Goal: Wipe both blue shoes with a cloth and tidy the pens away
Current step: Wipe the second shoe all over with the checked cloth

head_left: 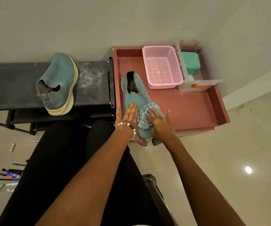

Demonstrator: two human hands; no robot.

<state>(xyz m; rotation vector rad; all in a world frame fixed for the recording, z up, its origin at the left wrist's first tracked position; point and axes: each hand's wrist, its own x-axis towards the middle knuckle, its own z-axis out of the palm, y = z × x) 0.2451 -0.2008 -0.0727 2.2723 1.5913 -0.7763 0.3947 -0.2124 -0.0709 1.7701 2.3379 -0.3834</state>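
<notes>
One blue shoe (135, 92) lies in the red tray (195, 110), toe toward me. My left hand (129, 119) lies flat with straight fingers along the shoe's left side. My right hand (160, 123) presses a blue checked cloth (145, 114) onto the toe, fingers spread. The second blue shoe (58, 83) lies tilted on its side on the black rack (14, 85) at the left. Several pens (4, 174) lie scattered on the floor at the lower left.
A pink basket (162, 66) and a clear plastic box (198, 82) holding a green container stand at the tray's back. My black-clad legs fill the lower middle. A dark chair edge (152, 185) shows beside my leg. Tiled floor lies to the right.
</notes>
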